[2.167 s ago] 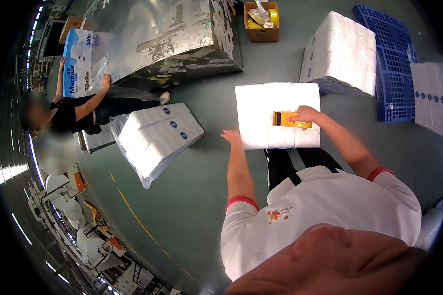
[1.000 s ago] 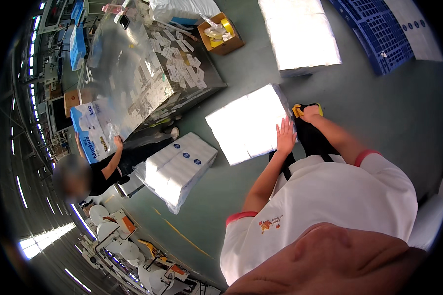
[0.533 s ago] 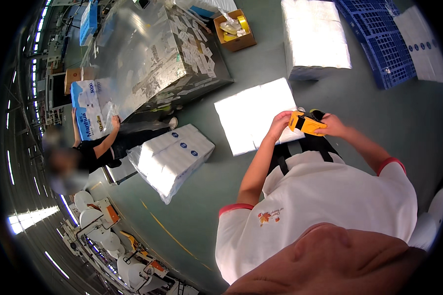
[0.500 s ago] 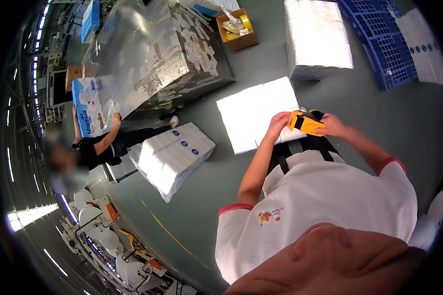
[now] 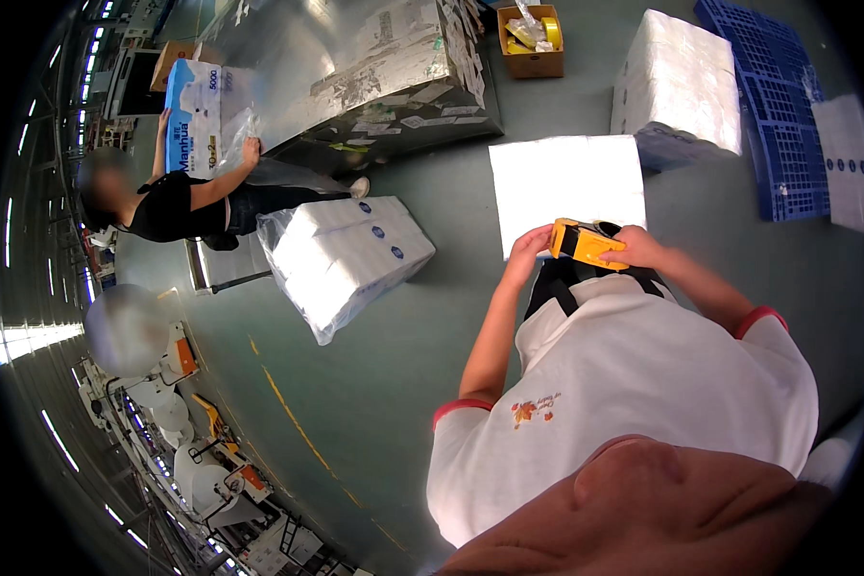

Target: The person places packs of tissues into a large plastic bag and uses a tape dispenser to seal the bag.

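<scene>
A yellow handheld device with black parts (image 5: 586,246) is in front of my waist; its exact kind I cannot make out. The fingers of my left hand (image 5: 528,248) are closed at its left end. My right hand (image 5: 640,250) grips the opposite end, thumb on top. Just beyond, and partly behind my hands, a large white wrapped pack (image 5: 568,178) shows a bright, overexposed top.
A plastic-wrapped white bundle (image 5: 346,259) stands on the left. Behind it a co-worker (image 5: 178,202) handles a blue-and-white package (image 5: 200,120) beside a metal-topped table (image 5: 355,62). Ahead are a carton of yellow rolls (image 5: 533,63), a white stack (image 5: 677,82) and blue pallets (image 5: 787,125).
The view has shifted, so the surroundings appear moved. The yellow device stays between both hands, now tilted slightly differently. The co-worker still handles the blue-and-white package.
</scene>
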`<control>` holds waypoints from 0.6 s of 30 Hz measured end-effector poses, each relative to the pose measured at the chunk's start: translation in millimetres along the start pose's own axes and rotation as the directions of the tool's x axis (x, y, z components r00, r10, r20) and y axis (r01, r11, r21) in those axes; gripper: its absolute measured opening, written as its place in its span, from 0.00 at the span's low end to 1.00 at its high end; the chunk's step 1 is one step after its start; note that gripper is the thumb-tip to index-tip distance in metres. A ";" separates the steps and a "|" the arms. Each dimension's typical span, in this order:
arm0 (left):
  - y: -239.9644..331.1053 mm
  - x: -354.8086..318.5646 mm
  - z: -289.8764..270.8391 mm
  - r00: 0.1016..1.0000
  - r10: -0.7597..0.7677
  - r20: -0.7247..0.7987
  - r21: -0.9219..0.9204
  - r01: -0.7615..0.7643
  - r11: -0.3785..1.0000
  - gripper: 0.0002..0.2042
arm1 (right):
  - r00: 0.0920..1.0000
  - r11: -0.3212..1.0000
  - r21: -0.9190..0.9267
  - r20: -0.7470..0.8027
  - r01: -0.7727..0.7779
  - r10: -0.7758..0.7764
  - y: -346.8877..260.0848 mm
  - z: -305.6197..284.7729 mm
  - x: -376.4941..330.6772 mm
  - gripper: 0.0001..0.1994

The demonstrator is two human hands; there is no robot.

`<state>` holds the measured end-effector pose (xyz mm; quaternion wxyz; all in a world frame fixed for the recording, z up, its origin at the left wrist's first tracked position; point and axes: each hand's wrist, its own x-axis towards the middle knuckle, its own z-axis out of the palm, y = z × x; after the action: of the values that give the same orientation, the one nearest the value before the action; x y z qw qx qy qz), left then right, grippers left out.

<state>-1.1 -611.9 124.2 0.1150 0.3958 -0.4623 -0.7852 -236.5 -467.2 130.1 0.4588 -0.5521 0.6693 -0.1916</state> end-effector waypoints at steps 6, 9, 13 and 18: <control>3.4 -16.0 -41.3 0.992 -0.122 0.010 -0.267 0.120 0.956 0.18 | 0.999 0.990 0.135 0.043 -0.029 0.023 -19.3 23.6 13.1 0.18; 5.6 -18.9 -56.5 0.987 -0.089 0.130 -0.262 0.121 0.957 0.18 | 0.999 0.988 0.155 0.041 -0.012 0.006 -29.0 33.3 16.0 0.16; 4.3 -17.7 -67.2 0.981 -0.158 0.110 -0.213 0.179 0.961 0.18 | 0.999 0.992 0.126 0.034 -0.011 0.007 -44.2 43.1 19.6 0.17; -50.3 9.2 -98.3 0.982 -0.140 -0.130 -0.099 0.128 0.987 0.21 | 0.986 0.981 -0.120 0.054 -0.151 0.159 -85.8 54.9 34.4 0.22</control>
<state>73.7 -651.8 52.9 0.1109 0.4733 -0.3895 -0.7823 -141.8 -512.2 154.0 0.4606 -0.5297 0.7053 -0.0987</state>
